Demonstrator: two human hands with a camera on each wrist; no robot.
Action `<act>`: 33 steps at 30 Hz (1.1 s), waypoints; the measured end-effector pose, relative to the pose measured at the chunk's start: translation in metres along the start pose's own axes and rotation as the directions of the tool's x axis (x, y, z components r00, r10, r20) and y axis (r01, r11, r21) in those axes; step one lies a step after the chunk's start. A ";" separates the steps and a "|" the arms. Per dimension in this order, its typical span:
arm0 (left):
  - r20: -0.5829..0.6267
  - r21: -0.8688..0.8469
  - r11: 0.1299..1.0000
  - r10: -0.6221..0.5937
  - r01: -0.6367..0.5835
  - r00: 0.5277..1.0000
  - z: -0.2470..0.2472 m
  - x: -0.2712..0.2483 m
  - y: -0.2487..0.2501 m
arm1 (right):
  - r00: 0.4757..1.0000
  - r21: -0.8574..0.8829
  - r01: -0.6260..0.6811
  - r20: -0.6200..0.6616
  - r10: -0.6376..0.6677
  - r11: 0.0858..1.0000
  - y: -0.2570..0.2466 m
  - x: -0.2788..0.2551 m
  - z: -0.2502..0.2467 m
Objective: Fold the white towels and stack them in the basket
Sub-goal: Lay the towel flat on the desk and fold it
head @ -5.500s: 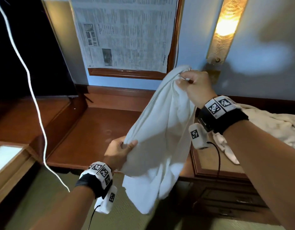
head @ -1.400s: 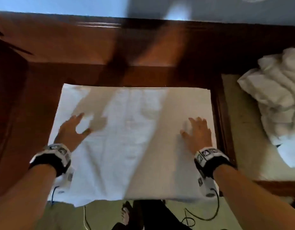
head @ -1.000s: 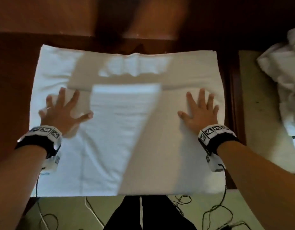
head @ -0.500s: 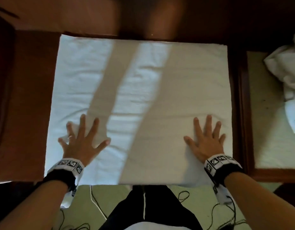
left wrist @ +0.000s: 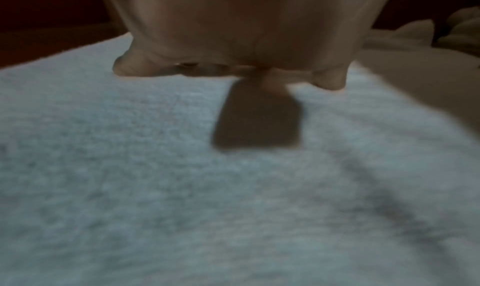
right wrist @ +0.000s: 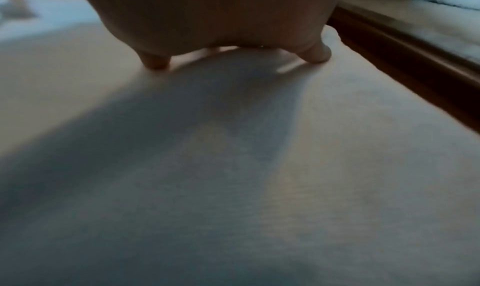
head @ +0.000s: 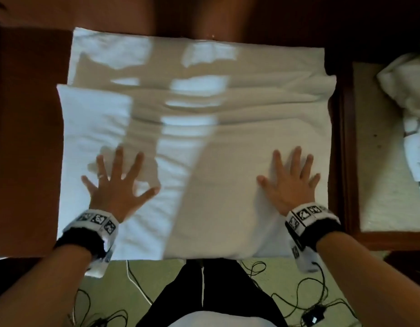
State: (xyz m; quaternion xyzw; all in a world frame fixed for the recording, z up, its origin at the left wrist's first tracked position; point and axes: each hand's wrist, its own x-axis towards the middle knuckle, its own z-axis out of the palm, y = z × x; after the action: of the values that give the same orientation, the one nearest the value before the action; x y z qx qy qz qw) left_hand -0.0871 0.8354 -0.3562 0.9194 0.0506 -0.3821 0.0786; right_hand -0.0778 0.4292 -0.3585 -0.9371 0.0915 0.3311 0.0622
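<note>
Crumpled towels [head: 407, 109] lying right, cables [head: 298, 300] below

No words, brands or numbers can be read. The wristbands [head: 97, 220] carry only black-and-white square marker patterns, not text.

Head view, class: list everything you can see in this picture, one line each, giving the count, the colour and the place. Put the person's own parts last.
Spread towel: one, white, laid flat on the wooden desk, wrinkled across its far half.
Towel heap: one crumpled pile, white, count within it unclear, on the beige surface at the right.
Wooden desk: one, reddish brown, under the spread towel.
Beige surface: one, pale, in a wooden frame right of the desk.
Cables: several, black and white, on the green floor below.
Left hand: one, fingers spread, pressed flat on the towel's left part.
Right hand: one, fingers spread, pressed flat on the towel's right part.
</note>
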 end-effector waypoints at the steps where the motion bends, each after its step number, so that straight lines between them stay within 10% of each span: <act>1: 0.019 -0.004 1.000 -0.003 0.003 1.000 0.013 -0.015 0.001 | 0.999 0.026 -0.018 0.042 0.017 1.000 0.004 -0.019 0.012; 15: -0.053 -0.062 0.998 0.000 -0.003 0.999 -0.039 0.050 0.014 | 0.999 0.095 -0.031 -0.016 0.033 0.995 0.004 0.044 -0.024; 20: -0.093 -0.059 0.996 0.065 -0.071 0.994 0.019 -0.019 0.002 | 0.976 0.046 0.039 -0.215 -0.029 0.998 0.018 -0.037 0.018; 24: -0.079 -0.005 0.999 0.053 -0.054 0.995 0.093 -0.079 -0.043 | 0.993 -0.002 0.021 -0.118 -0.021 1.000 0.057 -0.101 0.083; 33: -0.203 0.069 0.998 0.021 -0.007 0.979 0.119 -0.091 -0.062 | 0.976 0.017 0.062 -0.211 -0.057 0.998 0.076 -0.122 0.104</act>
State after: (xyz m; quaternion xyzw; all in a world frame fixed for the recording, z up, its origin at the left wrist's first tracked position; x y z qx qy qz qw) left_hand -0.2432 0.8721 -0.3804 0.9561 0.0389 -0.2870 0.0445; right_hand -0.2507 0.3899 -0.3663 -0.9684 0.0733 0.2270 0.0732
